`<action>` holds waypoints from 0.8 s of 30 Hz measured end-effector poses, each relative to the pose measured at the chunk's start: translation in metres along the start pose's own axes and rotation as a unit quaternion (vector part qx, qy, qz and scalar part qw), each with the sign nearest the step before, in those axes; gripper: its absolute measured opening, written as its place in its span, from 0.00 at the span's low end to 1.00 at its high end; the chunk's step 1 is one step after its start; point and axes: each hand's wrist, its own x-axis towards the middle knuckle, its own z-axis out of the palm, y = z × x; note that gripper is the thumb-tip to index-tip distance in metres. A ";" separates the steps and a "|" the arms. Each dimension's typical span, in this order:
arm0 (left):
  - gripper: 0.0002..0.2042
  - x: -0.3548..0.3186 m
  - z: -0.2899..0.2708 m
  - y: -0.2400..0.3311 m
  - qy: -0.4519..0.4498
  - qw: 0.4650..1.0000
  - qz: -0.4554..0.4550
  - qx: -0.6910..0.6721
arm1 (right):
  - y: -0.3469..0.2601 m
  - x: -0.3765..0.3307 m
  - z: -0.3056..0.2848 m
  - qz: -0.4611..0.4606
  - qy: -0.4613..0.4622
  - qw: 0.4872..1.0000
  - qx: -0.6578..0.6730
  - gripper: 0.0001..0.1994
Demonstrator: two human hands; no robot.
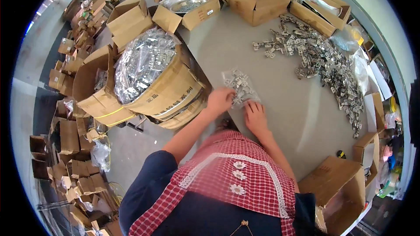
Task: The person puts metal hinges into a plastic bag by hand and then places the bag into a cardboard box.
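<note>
Fingers of the left hand and right hand touch a clear bag of metal fittings on the grey surface, whether pinching is unclear; handling it seems the step, the next move calling for a sure hold

red-and-white checked apron with white lace trim, three daisy shapes, dark navy top beneath

On the table, the bag lies at the near-left edge, the pile right of it. Packets fill the carton leftward; boxes stand far, a crate-like box near right.
</note>
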 end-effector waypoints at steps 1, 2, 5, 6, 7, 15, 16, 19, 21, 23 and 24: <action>0.10 0.006 -0.002 -0.002 0.047 0.998 -0.019 0.027 | 0.000 0.001 0.000 -0.004 0.004 1.000 -0.007 0.17; 0.11 0.013 -0.005 -0.005 0.094 0.994 -0.037 0.052 | 0.000 0.001 0.000 -0.006 0.009 1.000 -0.015 0.17; 0.16 0.027 -0.012 -0.031 0.085 0.992 0.017 0.088 | -0.003 0.003 0.002 -0.004 0.009 1.000 -0.015 0.17; 0.18 0.028 -0.010 -0.041 0.078 0.992 0.046 0.092 | -0.005 0.003 0.002 -0.006 0.011 1.000 -0.015 0.17; 0.18 0.032 -0.012 -0.039 0.079 0.991 0.051 0.090 | -0.003 0.003 0.002 -0.002 0.010 1.000 -0.016 0.16; 0.17 0.043 -0.007 -0.035 0.023 0.991 0.087 0.101 | -0.001 0.002 0.000 0.017 0.022 1.000 0.006 0.15; 0.17 0.043 -0.002 -0.038 0.025 0.991 0.087 0.098 | 0.000 0.002 0.001 0.014 0.017 1.000 0.001 0.16; 0.14 0.048 0.009 -0.046 0.070 0.987 0.035 0.139 | 0.000 0.001 0.003 0.013 0.017 1.000 0.007 0.17; 0.11 0.057 0.011 -0.052 0.057 0.969 -0.061 0.234 | -0.001 0.002 0.003 0.015 0.021 0.999 0.020 0.18; 0.11 0.057 0.015 -0.057 0.060 0.975 -0.116 0.179 | -0.002 0.003 0.002 0.018 0.000 1.000 0.006 0.19; 0.13 0.056 0.016 -0.060 0.062 0.976 -0.167 0.125 | -0.004 0.003 0.002 0.013 -0.002 1.000 0.006 0.19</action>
